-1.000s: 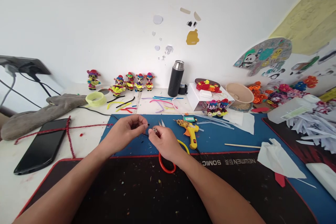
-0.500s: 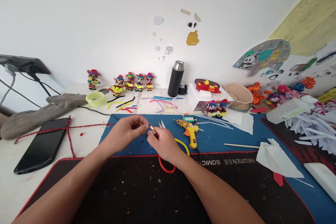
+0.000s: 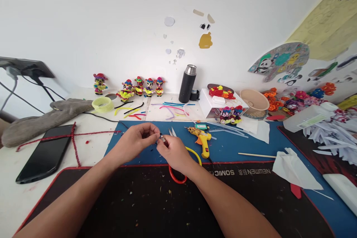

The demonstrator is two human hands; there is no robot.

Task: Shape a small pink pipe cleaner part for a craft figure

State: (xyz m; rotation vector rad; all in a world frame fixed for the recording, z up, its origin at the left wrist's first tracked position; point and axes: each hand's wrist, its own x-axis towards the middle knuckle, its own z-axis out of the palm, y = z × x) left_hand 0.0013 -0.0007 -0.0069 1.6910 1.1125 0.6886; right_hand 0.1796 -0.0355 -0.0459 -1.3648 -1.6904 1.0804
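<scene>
Yellow glue gun (image 3: 205, 144): 1 | scissors (image 3: 178, 182): 1 | hands (image 3: 137, 141): 2, fingers (image 3: 164, 148) pinched, contents unclear

The left hand (image 3: 141, 139) is pinching a small dark piece (image 3: 161, 134), while the right hand (image 3: 174, 152) is gripping a small shiny item (image 3: 164, 140), mostly hidden. Both hands are nearly meeting above the blue mat (image 3: 228, 148). The scissors (image 3: 178, 182) are lying partly beneath the right hand, blades pointing toward the wall (image 3: 111, 26). A yellow glue gun (image 3: 205, 143) is lying to their right.
</scene>
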